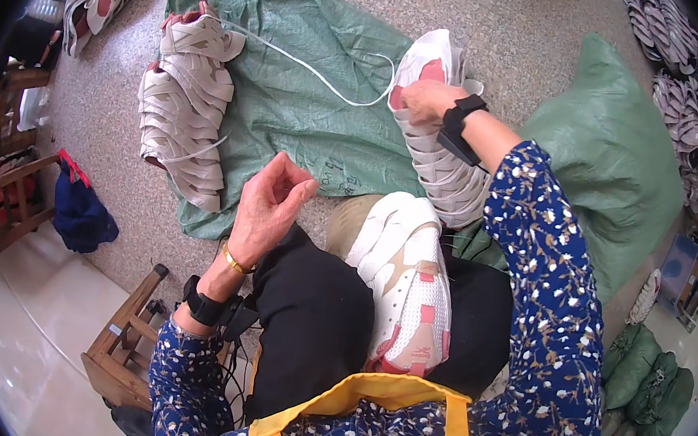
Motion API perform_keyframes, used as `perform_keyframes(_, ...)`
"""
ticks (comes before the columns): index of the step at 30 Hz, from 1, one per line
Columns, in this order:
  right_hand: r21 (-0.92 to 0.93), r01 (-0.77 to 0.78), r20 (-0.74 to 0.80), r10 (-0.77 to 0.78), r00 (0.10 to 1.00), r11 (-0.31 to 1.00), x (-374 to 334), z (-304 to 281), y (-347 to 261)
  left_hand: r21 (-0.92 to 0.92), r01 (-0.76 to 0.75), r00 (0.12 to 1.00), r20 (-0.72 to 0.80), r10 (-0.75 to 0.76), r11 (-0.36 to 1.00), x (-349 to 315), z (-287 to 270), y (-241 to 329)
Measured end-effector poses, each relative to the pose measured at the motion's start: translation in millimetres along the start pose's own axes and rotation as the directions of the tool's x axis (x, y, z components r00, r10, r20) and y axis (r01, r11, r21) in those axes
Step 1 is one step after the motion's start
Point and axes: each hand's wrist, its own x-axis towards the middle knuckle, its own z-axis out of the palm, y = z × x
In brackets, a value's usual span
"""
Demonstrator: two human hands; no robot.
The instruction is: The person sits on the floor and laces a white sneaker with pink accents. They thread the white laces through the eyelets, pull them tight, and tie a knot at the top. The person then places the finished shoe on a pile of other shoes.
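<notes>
A nested row of white sneaker uppers (447, 173) lies ahead to the right. My right hand (429, 101) has its fingers closed on the shoe upper (428, 52) at the far end, beside its pink lining. My left hand (269, 210) hovers above my left knee, thumb and fingers curled together; whatever is between them, if anything, is hidden. On my lap rests a white, pink and beige sneaker upper (401, 275), untouched by either hand. Another nested row of off-white uppers (184, 107) lies to the left. A white cord (314, 69) runs between the two rows.
A green woven sack (317, 113) is spread flat on the speckled floor, and a fuller green sack (611, 152) sits at right. Several uppers (695, 127) are piled far right. Wooden stools (121, 347) stand at left. Tied green bundles (646, 385) lie at lower right.
</notes>
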Motion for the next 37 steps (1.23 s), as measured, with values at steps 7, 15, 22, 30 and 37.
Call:
perform_keyframes(7,-0.041,0.087,-0.319,-0.096,0.943,0.995,15,39,0,0.06,0.005,1.0,0.003,-0.005,0.998,-1,0,9)
perform_keyframes(15,0.122,0.293,-0.669,-0.139,0.73,0.948,-61,32,16,0.267,-0.163,0.986,0.076,0.148,0.95,-13,5,56)
perform_keyframes(22,0.392,0.396,-0.67,-0.038,0.742,0.83,-192,24,-34,0.403,-0.351,0.935,0.198,0.294,0.845,-42,27,118)
perform_keyframes(30,0.43,0.381,-0.806,0.158,0.57,0.819,-262,82,-152,0.549,-0.571,0.808,0.243,0.537,0.61,-96,89,107)
perform_keyframes(37,0.662,0.25,-0.625,0.336,0.704,0.707,-264,101,-157,0.626,-0.423,0.899,0.199,0.39,0.656,-94,102,67)
